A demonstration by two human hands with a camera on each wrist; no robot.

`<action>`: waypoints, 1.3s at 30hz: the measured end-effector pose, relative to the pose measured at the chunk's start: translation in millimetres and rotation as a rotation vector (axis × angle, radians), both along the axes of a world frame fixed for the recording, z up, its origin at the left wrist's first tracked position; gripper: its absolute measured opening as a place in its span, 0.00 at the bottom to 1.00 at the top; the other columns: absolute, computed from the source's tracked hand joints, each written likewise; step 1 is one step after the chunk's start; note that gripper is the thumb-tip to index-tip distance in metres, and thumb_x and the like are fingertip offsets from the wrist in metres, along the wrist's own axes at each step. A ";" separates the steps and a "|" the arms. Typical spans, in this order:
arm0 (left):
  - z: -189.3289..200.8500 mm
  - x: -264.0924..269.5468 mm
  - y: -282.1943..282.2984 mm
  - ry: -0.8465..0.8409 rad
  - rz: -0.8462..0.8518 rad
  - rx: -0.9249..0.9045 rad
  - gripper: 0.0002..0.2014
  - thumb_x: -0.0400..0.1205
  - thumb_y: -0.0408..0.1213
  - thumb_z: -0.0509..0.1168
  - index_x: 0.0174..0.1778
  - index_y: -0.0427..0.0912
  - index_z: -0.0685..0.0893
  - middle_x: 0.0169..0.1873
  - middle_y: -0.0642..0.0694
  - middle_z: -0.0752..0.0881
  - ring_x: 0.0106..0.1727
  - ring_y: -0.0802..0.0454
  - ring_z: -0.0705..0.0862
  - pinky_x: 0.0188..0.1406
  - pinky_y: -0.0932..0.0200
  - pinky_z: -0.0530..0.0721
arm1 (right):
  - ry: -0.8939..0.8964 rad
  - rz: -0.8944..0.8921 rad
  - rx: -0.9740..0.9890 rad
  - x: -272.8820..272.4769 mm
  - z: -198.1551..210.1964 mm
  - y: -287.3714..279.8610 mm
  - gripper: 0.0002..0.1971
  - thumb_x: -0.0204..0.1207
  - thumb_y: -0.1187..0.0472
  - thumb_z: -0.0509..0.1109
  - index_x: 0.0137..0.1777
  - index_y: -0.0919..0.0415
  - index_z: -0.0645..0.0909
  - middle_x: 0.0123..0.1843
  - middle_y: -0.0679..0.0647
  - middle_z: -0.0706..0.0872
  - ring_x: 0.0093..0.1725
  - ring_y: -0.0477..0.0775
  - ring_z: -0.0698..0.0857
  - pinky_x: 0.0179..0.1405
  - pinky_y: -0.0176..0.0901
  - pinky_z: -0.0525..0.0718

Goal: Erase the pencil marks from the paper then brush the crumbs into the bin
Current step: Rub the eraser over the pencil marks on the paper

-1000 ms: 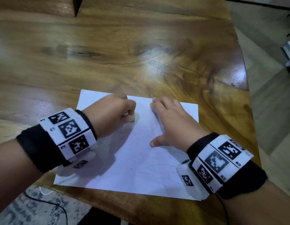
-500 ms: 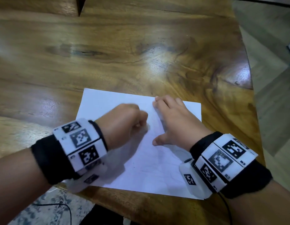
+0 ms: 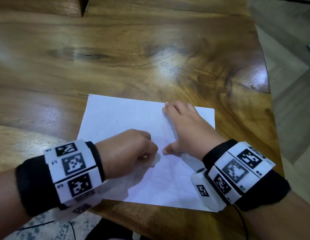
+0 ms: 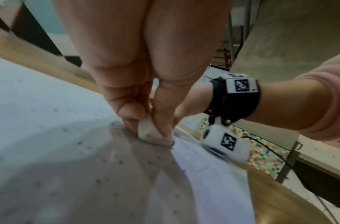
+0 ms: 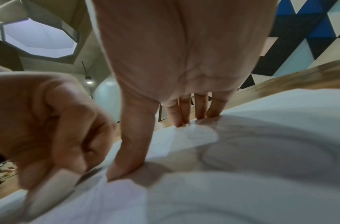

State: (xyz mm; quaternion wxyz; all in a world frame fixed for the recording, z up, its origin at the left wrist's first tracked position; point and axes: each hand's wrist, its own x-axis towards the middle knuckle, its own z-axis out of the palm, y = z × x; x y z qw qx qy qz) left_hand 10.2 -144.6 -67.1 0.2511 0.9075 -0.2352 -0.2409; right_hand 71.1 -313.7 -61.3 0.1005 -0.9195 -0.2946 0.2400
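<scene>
Your right hand (image 5: 184, 60) lies spread on the paper (image 5: 261, 189), fingertips (image 5: 181, 119) at its far edge, thumb pressed down nearer you. Left of that thumb, your left hand (image 5: 50, 128) is curled around a pale eraser (image 5: 50, 189) touching the paper.

The left hand (image 3: 128, 151) has drawn the eraser (image 4: 149, 131) down the paper (image 3: 116, 116), toward its near edge.

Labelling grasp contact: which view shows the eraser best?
Left wrist: the eraser is close up, pinched in the left hand, tip on the paper. Head view shows only a pale sliver at the knuckles; right wrist shows it blurred.
</scene>
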 end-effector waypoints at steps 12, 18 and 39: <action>-0.9 -9.7 -4.0 -0.029 0.075 -0.041 0.07 0.71 0.37 0.66 0.28 0.46 0.77 0.27 0.53 0.75 0.28 0.55 0.73 0.29 0.63 0.66 | 0.005 -0.002 0.007 0.0 -0.2 -0.6 0.49 0.57 0.45 0.82 0.75 0.56 0.61 0.75 0.45 0.60 0.67 0.49 0.60 0.66 0.38 0.67; 4.2 16.6 0.3 -0.076 0.213 -0.046 0.02 0.69 0.41 0.70 0.32 0.49 0.83 0.24 0.55 0.77 0.27 0.60 0.74 0.28 0.70 0.66 | 0.010 0.000 0.001 -0.1 0.6 -0.1 0.51 0.58 0.45 0.82 0.77 0.55 0.59 0.77 0.45 0.58 0.68 0.50 0.59 0.66 0.39 0.67; -1.9 -29.4 8.9 0.083 0.111 -0.033 0.05 0.71 0.34 0.68 0.31 0.47 0.82 0.29 0.58 0.75 0.29 0.66 0.76 0.32 0.76 0.70 | 0.016 -0.011 -0.004 0.0 1.2 0.2 0.52 0.58 0.45 0.82 0.78 0.56 0.57 0.76 0.46 0.60 0.69 0.50 0.60 0.67 0.40 0.68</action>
